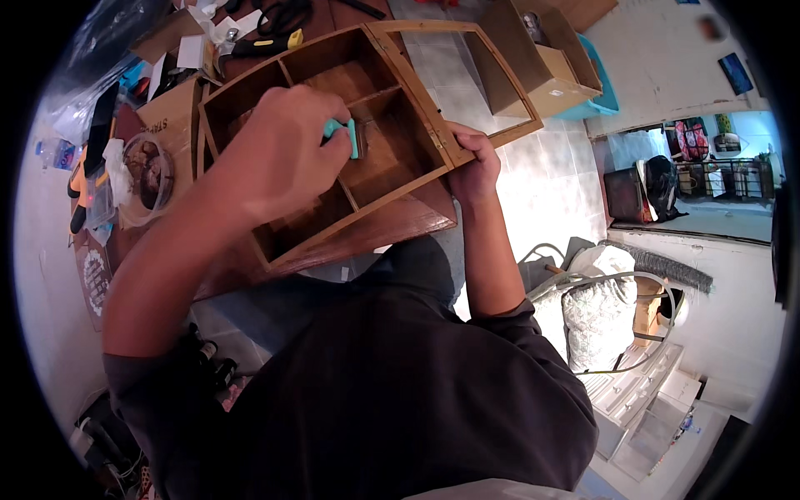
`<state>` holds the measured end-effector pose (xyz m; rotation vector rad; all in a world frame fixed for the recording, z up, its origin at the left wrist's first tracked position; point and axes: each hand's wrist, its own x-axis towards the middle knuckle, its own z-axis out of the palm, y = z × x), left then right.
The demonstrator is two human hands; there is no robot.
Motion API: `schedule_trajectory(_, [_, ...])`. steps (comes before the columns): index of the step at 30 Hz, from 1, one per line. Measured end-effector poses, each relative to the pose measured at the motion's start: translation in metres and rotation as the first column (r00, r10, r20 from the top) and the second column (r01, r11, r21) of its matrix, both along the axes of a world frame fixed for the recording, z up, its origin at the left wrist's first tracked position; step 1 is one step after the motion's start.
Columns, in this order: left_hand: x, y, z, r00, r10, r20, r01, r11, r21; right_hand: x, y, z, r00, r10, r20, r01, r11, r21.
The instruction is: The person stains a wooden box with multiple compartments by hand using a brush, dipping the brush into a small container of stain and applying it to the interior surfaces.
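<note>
A small wooden cabinet [400, 147] with divided compartments lies tilted across the corner of a brown table [400, 222], its open side facing up. Its hinged door [531, 103], an arched frame I can see the floor through, is swung out to the right. My left hand [294, 147] is over the compartments and grips a teal-handled hand tool [354, 139]. That tool's working end is partly hidden, so its kind is unclear. With my right hand [478, 165] I hold the cabinet's near right corner by the hinge side, thumb on top.
Left of the cabinet are a cardboard box [169, 119], a clear round plastic tub [150, 178] and a black-and-yellow tool [265, 45]. Beyond the door, cardboard boxes [544, 69] stand by a turquoise bin [603, 81]. A stuffed white bag [600, 306] sits at right on the tiled floor [556, 162].
</note>
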<state>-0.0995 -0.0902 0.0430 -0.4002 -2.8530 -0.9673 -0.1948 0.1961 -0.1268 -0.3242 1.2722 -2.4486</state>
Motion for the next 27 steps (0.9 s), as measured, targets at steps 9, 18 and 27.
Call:
schedule_trajectory(9, [-0.003, 0.013, -0.003, 0.993, -0.081, 0.090, 0.076, 0.996, 0.050, 0.015, 0.004, -0.012, 0.999, -0.038, -0.031, 0.040, 0.998, 0.052])
schedule_trajectory(18, [-0.007, 0.024, -0.012, 0.982, -0.157, 0.108, 0.190, 0.858, -0.478, 0.023, 0.000, -0.015, 0.993, -0.115, 0.014, 0.115, 0.993, 0.035])
schedule_trajectory(27, [-0.002, 0.030, -0.026, 0.982, -0.187, -0.027, 0.156, 0.884, -0.441, 0.022, -0.001, -0.014, 0.992, -0.100, -0.077, 0.107, 0.990, 0.093])
